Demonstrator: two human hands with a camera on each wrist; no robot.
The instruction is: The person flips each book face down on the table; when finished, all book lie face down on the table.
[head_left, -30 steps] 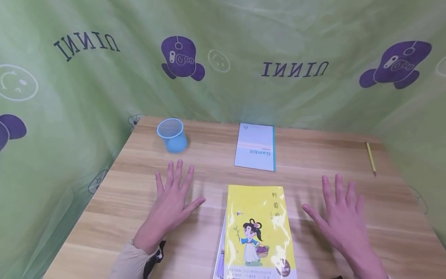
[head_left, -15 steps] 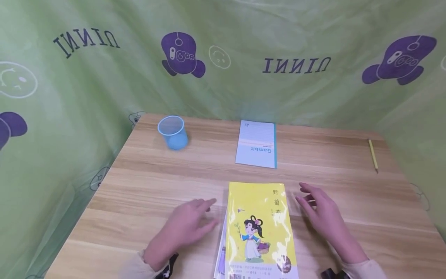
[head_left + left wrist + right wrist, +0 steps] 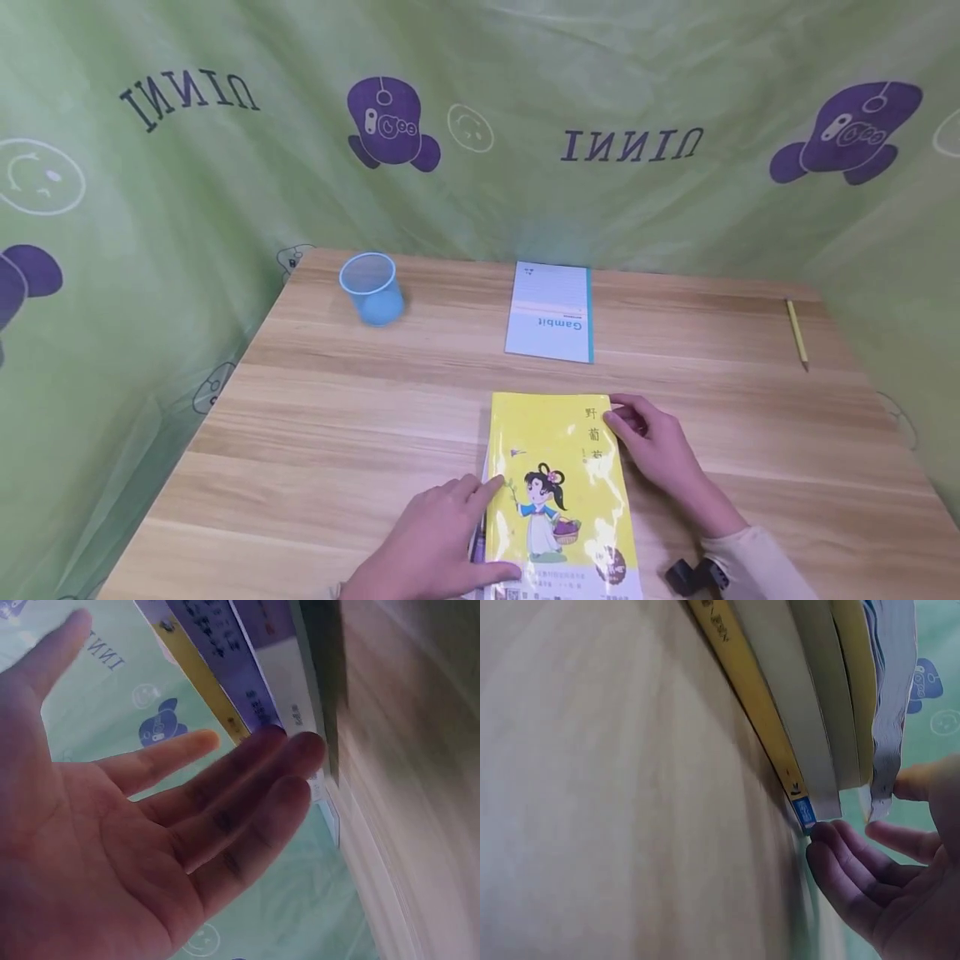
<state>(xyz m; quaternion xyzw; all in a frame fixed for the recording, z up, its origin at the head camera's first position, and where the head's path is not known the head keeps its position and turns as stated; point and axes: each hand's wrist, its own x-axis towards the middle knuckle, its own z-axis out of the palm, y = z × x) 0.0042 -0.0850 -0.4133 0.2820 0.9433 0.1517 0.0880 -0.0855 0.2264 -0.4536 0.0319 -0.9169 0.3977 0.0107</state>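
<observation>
A stack of several books lies at the front middle of the table, with a yellow picture-cover book [image 3: 551,500] on top. My left hand [image 3: 438,533] is at its left side, index finger and thumb reaching over the cover's edge. In the left wrist view its other fingers [image 3: 247,832] extend toward the purple and white spines [image 3: 225,660]. At the far right corner is my right hand [image 3: 656,442], thumb by the top book's page edge. The right wrist view shows its lower fingers [image 3: 847,874] at the corner of the bottom book's yellow spine [image 3: 754,697].
A blue mesh pen cup [image 3: 375,292] stands at the back left of the wooden table [image 3: 337,417]. Behind the stack lies a white "Gambit" notepad [image 3: 550,312]. A yellow pencil [image 3: 797,333] is at the far right. Green printed cloth [image 3: 510,200] hangs around the table.
Both hands were spread wide over the table, one on each side of the stack. They have moved inward and now meet its left side and far right corner. The books have not visibly shifted.
</observation>
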